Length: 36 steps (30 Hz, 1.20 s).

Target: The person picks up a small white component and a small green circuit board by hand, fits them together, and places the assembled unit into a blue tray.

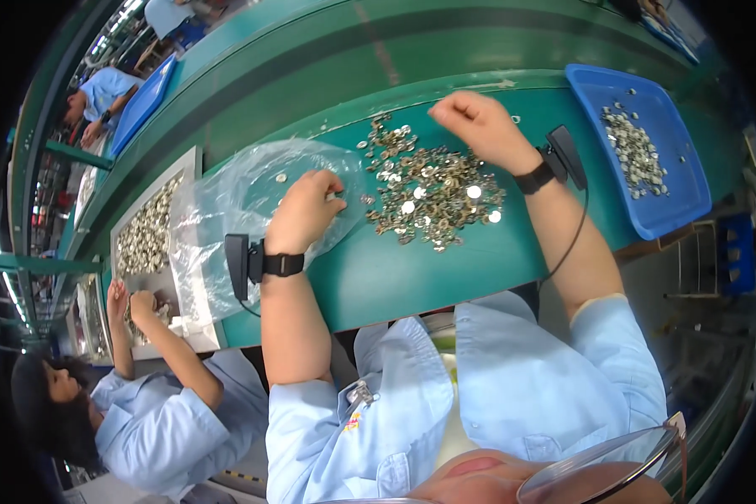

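Observation:
A loose pile of small round metal parts [437, 189], silvery and brassy, lies spread on the green tabletop [378, 286] in front of me. At the pile's left side, above the edge of a clear plastic bag [235, 193], my left hand [309, 206] is closed with its fingers curled inward. Beyond the pile's far right edge my right hand [483, 126] hovers with fingertips pressed together. Whatever either hand may hold is too small or hidden to make out. One small part [280, 178] shows on the bag beside my left hand.
A blue tray [575, 84] with more metal parts stands at the right. To the left, a grey metal tray [195, 164] holds many parts; a co-worker's hands [134, 301] are over it. A green ledge [311, 92] runs along the back. Straps with small devices circle my wrists.

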Each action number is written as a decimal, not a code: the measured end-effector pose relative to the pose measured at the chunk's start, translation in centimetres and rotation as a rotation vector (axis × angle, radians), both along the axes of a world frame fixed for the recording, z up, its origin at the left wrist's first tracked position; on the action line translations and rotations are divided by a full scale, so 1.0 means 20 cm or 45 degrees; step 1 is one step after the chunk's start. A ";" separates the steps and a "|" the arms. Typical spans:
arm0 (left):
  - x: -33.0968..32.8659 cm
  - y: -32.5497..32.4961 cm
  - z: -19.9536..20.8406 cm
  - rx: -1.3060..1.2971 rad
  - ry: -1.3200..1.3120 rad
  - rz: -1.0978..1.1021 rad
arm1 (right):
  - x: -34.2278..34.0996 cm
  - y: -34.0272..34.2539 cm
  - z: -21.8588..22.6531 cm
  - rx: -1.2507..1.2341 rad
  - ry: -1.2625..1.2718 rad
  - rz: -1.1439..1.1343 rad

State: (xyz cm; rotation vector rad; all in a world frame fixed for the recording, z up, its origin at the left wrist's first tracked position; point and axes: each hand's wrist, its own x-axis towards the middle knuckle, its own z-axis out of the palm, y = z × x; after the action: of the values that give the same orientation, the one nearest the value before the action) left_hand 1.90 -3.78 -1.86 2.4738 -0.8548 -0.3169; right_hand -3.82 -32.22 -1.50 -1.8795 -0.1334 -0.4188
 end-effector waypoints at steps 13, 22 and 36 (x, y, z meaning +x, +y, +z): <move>-0.04 -0.12 0.04 -0.439 -0.052 0.047 | -0.04 0.15 -0.05 -0.609 0.024 0.266; -0.07 -0.16 0.05 -0.972 0.525 0.185 | -0.04 0.16 -0.03 0.119 0.221 0.267; -0.15 -0.25 0.01 -1.067 0.815 0.080 | -0.06 0.18 0.02 0.341 0.316 0.474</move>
State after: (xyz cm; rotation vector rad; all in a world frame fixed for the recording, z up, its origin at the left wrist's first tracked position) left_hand -1.11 -8.81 -1.60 1.4796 -0.4807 -0.5502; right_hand -5.10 -28.64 -1.06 -1.5829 -0.2429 0.0514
